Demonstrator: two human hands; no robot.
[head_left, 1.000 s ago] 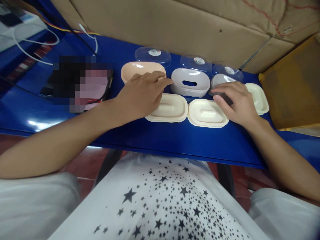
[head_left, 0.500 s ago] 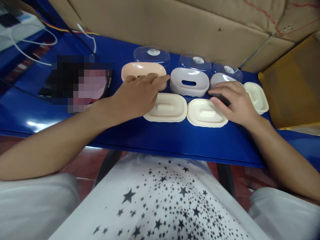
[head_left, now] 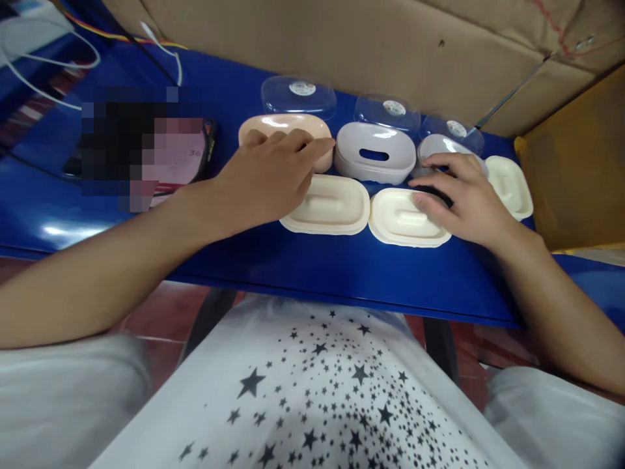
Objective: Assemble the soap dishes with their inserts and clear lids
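My left hand (head_left: pixel 273 169) lies palm down over the front of a peach oval soap dish (head_left: pixel 286 122), fingers loosely stretched and apart. Its thumb side is by a cream oval base with a raised middle ridge (head_left: pixel 336 218). My right hand (head_left: pixel 469 195) hovers or rests above a second cream base (head_left: pixel 395 228) and a white soap dish (head_left: pixel 439 142), its fingers bent and spread. Whether its fingertips touch them I cannot tell. Between the hands stands a pale lilac-white soap dish with a slot (head_left: pixel 375 137). A third cream base (head_left: pixel 512 189) is right of my right hand.
Clear lids with round stickers (head_left: pixel 297 101) line the back of the blue table (head_left: pixel 312 267). Cardboard (head_left: pixel 342 39) forms the back wall. A yellow-brown box (head_left: pixel 576 169) bounds the right. A partly blurred-out dark and pink item (head_left: pixel 180 150) and white cables (head_left: pixel 178 65) are left.
The view has shifted slightly. My right hand's fingers are spread a little wider. My left hand stays over the peach dish, and the dishes keep their arrangement.
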